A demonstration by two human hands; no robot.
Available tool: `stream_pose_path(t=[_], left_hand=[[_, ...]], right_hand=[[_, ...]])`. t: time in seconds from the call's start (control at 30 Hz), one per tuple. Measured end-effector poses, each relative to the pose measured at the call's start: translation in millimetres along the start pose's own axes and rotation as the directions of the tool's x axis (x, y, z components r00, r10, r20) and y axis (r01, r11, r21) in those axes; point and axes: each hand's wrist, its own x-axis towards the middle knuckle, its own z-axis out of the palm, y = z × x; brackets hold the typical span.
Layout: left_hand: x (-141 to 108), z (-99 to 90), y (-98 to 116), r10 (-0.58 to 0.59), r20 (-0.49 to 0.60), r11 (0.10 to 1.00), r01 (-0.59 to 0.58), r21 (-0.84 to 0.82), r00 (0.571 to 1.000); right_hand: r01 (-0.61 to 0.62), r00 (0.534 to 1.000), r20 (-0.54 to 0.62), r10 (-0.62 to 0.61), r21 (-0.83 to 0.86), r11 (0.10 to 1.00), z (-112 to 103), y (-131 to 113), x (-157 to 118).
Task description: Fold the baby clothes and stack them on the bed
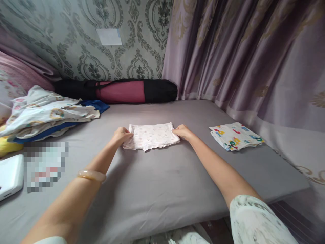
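A pale pink cloth with a small print (152,135) lies folded in a flat rectangle on the grey sheet (162,179). My left hand (123,134) pinches its left edge between thumb and fingers. At the opposite edge, my right hand (182,132) has its fingers closed on the cloth. The near edge of the fabric is slightly uneven, with a small piece sticking out near its middle. A bracelet (91,175) circles my left wrist.
Folded white cloths with a colourful print (236,136) lie at the right. A heap of clothes (50,112) sits at the left, near a white object (11,176) and a blurred item (45,166). A black and red long bag (122,91) rests along the wall.
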Motion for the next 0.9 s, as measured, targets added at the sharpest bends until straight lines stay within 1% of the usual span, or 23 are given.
stream_pose_path(t=[0.07,0.1,0.2,0.27,0.37,0.43,0.5,0.63,0.73,0.8,0.9], left_hand=[[1.8,-2.3,-2.4,0.025,0.008,0.997,-0.024,-0.079,1.0],[3.1,-3.9,-3.9,0.021,0.015,0.993,-0.019,-0.115,1.0],[6.3,-9.3,-6.3,-0.034,0.071,0.979,0.047,-0.197,0.997],[6.5,-12.5,-5.2,-0.066,0.126,0.975,0.091,-0.202,0.99],[4.5,-15.5,-0.1,-0.096,0.172,0.979,0.124,-0.161,0.981],[3.0,-17.2,5.1,-0.091,0.186,0.982,0.119,-0.147,0.978],[1.0,-20.4,12.5,-0.059,0.196,0.985,0.089,-0.148,0.979],[-8.2,-32.1,37.9,0.022,0.178,0.98,0.015,-0.2,0.984],[-17.9,-36.5,64.6,0.07,0.164,0.971,-0.029,-0.238,0.984],[-24.3,-32.2,83.8,0.126,0.177,0.96,-0.075,-0.269,0.976],[-34.6,-13.5,113.8,0.219,0.201,0.934,-0.146,-0.326,0.955]], right_hand=[[-0.004,1.0,0.016,0.002,0.106,0.994,-2.8,-1.0,-1.9],[-0.012,0.999,0.032,0.007,0.157,0.987,-4.0,-1.6,-2.6],[-0.058,0.995,0.094,0.035,0.248,0.967,-8.4,-3.9,-5.0],[-0.088,0.991,0.122,0.058,0.256,0.963,-12.4,-5.8,-7.6],[-0.119,0.982,0.174,0.071,0.284,0.951,-18.0,-8.7,-13.3],[-0.13,0.974,0.216,0.062,0.317,0.939,-20.0,-10.2,-16.5],[-0.135,0.971,0.235,0.052,0.354,0.925,-20.8,-10.9,-18.2],[-0.14,0.974,0.222,0.048,0.42,0.897,-26.8,-5.7,-19.0],[-0.118,0.982,0.186,0.035,0.458,0.881,-42.2,8.3,-20.7],[-0.081,0.992,0.12,0.03,0.443,0.893,-59.3,23.0,-23.1],[-0.034,0.999,-0.015,0.042,0.345,0.938,-93.1,49.4,-28.2]])
